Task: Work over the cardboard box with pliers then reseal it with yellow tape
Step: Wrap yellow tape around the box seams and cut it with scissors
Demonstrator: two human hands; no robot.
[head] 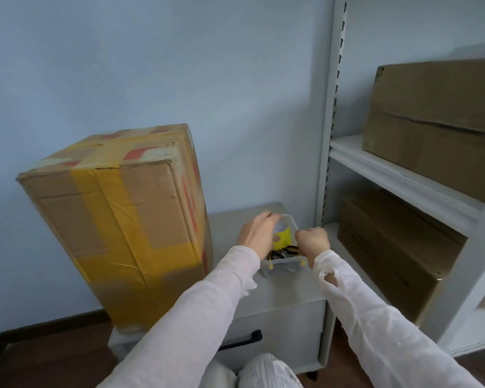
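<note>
A tall cardboard box (118, 219) stands upright on the left of a grey cabinet (289, 298). Wide yellow tape and red-and-white tape cover its top and front. To its right sits a small clear plastic bin (280, 268). Inside it are a roll of yellow tape (282, 238) and pliers (289, 251) with black and yellow handles, partly hidden. My left hand (256, 232) reaches into the bin and grips the tape roll from the left. At the bin's right rim my right hand (313, 242) is curled and appears to hold the rim.
A white metal shelf unit (403, 177) stands close on the right, with cardboard boxes on its upper shelf (437, 130) and lower shelf (389, 247). The cabinet has a drawer with a black handle (244, 341). A pale blue wall is behind, and my knees are below.
</note>
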